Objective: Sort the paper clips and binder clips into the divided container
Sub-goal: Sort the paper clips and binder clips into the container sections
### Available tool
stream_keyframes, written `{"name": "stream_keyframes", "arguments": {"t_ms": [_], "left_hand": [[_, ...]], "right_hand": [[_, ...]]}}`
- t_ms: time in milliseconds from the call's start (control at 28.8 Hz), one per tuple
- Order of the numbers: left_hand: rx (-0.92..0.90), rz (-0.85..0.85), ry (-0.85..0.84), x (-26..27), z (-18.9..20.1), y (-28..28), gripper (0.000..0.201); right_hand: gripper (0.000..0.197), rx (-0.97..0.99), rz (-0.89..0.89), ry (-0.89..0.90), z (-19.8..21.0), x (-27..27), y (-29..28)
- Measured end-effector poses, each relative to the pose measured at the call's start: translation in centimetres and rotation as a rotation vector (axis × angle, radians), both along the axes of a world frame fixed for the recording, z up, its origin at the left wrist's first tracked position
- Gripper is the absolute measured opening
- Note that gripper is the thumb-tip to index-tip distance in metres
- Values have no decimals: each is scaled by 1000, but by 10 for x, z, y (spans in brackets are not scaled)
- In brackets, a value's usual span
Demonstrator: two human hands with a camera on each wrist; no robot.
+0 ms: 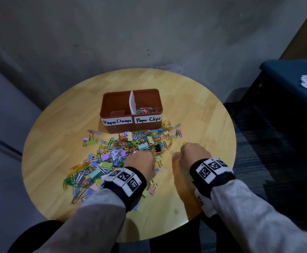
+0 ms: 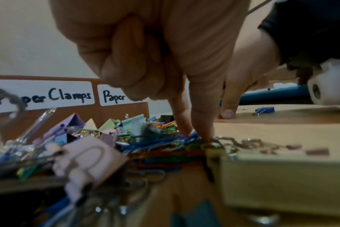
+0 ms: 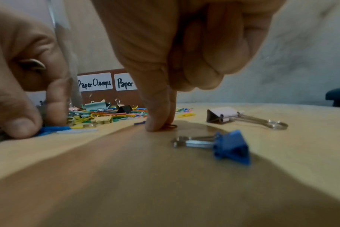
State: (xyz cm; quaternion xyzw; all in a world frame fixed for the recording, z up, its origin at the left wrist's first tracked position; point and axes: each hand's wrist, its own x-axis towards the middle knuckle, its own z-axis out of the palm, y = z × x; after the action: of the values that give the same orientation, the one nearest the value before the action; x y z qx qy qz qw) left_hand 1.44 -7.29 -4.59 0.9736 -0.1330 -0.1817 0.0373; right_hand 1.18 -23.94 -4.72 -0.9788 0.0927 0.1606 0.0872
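A brown divided container [image 1: 130,129] stands mid-table, labelled "Paper Clamps" on the left and "Paper Clips" on the right. Coloured paper clips [image 1: 146,110] lie in its right compartment; nothing shows in the left one. A mixed pile of paper clips and binder clips [image 1: 123,150] spreads in front of it. My left hand [image 1: 141,159] is at the pile's near right edge, thumb and forefinger [image 2: 194,136] pinching a blue paper clip [image 2: 193,135]. My right hand [image 1: 193,152] is on bare wood to the right, its fingertips [image 3: 161,127] pinching a small dark paper clip [image 3: 172,126].
A blue binder clip [image 3: 231,145] and a pale binder clip [image 3: 223,115] lie loose on the wood beside my right hand. The round table's edge [image 1: 234,143] curves close on the right. A dark blue seat [image 1: 286,75] with papers stands at the far right.
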Motion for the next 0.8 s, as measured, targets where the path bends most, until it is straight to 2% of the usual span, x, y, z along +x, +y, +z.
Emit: {"name": "stream_keyframes", "arguments": {"t_ms": [139, 278, 347, 417, 486, 556, 625, 729, 799], "left_hand": [[71, -100, -7, 2, 2, -6, 9], [-34, -57, 48, 2, 3, -1, 5], [-246, 68, 121, 2, 1, 8, 9], [-556, 226, 186, 2, 2, 16, 13], [-792, 367, 247, 4, 8, 21, 20], [-1043, 518, 428, 6, 13, 23, 22], [-1333, 653, 652, 7, 16, 25, 22], [-1572, 694, 821, 3, 19, 27, 14], [-1637, 684, 874, 1, 20, 26, 12]], "right_hand": [[15, 26, 19, 98, 5, 3, 3], [17, 113, 2, 128, 8, -3, 5], [20, 267, -57, 92, 9, -3, 2], [16, 495, -159, 78, 12, 0, -5], [23, 846, -400, 75, 13, 4, -12], [18, 1172, -601, 100, 13, 5, -16], [15, 1383, -667, 130, 17, 2, -15], [20, 1580, -669, 147, 20, 2, -13], [21, 1559, -653, 141, 18, 1, -11]]}}
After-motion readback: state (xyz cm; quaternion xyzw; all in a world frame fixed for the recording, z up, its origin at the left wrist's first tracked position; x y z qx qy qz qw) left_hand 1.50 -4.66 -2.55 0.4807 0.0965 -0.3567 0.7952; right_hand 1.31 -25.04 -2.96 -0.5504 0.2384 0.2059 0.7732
